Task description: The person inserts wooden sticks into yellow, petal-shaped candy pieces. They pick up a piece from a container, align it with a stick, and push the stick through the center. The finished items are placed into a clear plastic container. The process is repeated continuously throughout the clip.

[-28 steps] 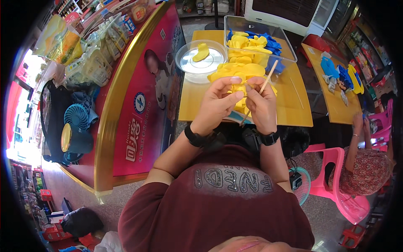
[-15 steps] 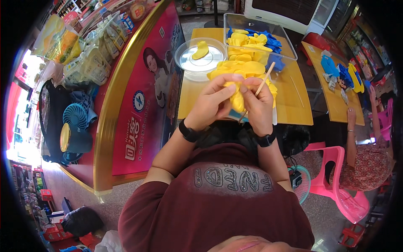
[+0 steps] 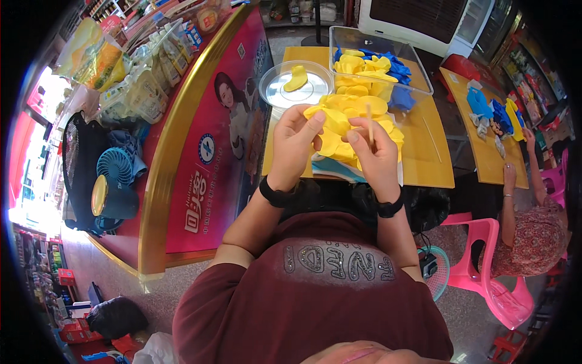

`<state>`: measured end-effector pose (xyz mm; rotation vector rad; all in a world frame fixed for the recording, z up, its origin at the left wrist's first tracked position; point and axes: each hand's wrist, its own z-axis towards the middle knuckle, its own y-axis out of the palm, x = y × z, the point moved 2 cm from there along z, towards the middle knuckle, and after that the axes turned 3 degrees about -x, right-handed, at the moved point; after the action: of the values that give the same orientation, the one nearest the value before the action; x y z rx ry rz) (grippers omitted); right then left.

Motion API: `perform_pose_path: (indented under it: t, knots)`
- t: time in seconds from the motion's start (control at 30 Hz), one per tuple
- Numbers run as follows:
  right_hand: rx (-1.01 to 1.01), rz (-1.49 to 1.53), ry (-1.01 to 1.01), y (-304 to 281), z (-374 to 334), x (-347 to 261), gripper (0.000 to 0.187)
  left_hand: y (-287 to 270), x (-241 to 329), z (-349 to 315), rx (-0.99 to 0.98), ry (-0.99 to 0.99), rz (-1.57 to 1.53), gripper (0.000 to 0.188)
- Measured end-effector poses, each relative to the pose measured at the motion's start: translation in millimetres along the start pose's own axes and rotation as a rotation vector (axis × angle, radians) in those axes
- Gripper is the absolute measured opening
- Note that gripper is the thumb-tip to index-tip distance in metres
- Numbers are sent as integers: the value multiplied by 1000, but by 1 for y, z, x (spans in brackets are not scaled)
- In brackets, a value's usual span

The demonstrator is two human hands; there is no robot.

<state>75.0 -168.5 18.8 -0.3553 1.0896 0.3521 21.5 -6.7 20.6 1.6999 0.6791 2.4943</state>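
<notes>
Shop goods and a red, gold-edged counter flank a wooden tabletop, where a person in a maroon shirt works with both hands raised above the near edge. Left thumb and fingertips close on the edge of a yellow piece, held between the two hands; the left hand is otherwise loosely curled. Opposite, the right hand grips a thin wooden stick between thumb and curled fingers; whether it also touches the piece cannot be told. Just beyond the hands lies a heap of yellow pieces, with a clear bin of yellow and blue pieces farther back. Ahead of the left hand, a round dish holds one yellow piece. Right of the right hand lies another stick; farther right, a co-worker sits at a second tabletop.
</notes>
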Motion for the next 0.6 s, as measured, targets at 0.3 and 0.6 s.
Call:
perform_pose_path:
  t: [0.3, 0.6]
  knots:
    - [-160, -181, -13, -8, 3, -17, 23, -6, 14, 1, -108, 47, 121, 21]
    - [-204, -195, -1, -5, 1, -9, 18, 6, 5, -2, -127, -16, 108, 23]
